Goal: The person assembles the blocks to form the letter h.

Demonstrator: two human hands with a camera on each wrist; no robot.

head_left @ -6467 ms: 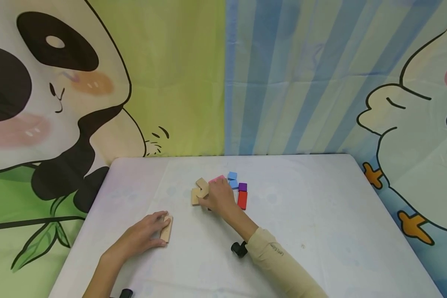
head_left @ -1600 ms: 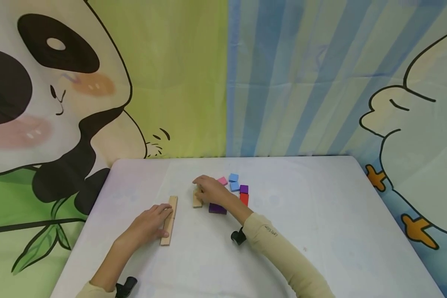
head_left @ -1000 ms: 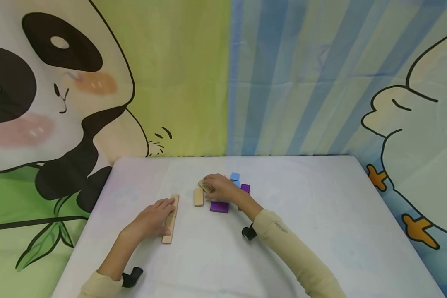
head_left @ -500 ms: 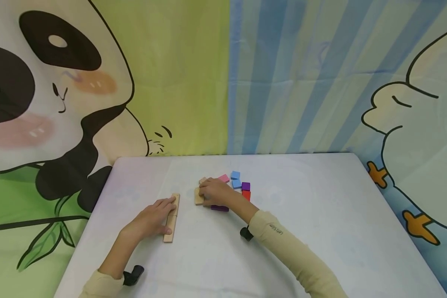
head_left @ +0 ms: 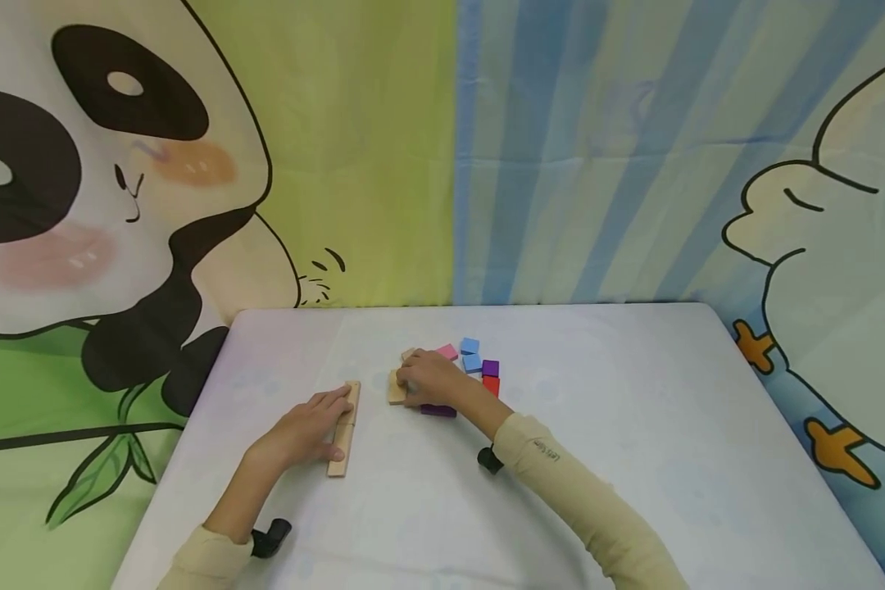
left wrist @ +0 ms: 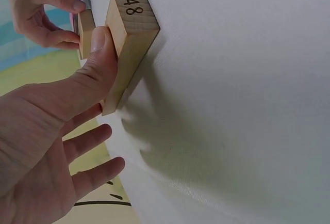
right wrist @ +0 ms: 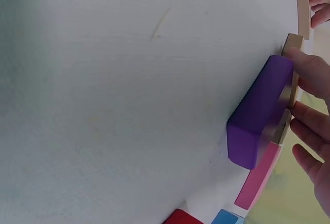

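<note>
Two plain wooden blocks (head_left: 344,428) lie end to end in a line on the left of the table; the near one, marked 48 (left wrist: 133,10), shows in the left wrist view. My left hand (head_left: 300,434) rests on them, thumb on the near block, fingertips at the far one, other fingers extended. My right hand (head_left: 435,380) pinches another wooden block (head_left: 396,390) between thumb and fingers, low at the table. Behind it lies one more wooden block (head_left: 408,355), partly hidden. A long purple block (right wrist: 263,105) lies close beside the right hand.
Right of and behind the right hand are a pink block (head_left: 447,351), two blue blocks (head_left: 471,363), a small purple block (head_left: 490,368) and a red block (head_left: 491,386), partly covered by the wrist. The white-covered table (head_left: 597,426) meets a printed curtain (head_left: 376,164) at the back.
A second wooden block has joined the one by the left hand, which stays with the line. The right hand has left the tilted back block and taken hold of the front-left one.
</note>
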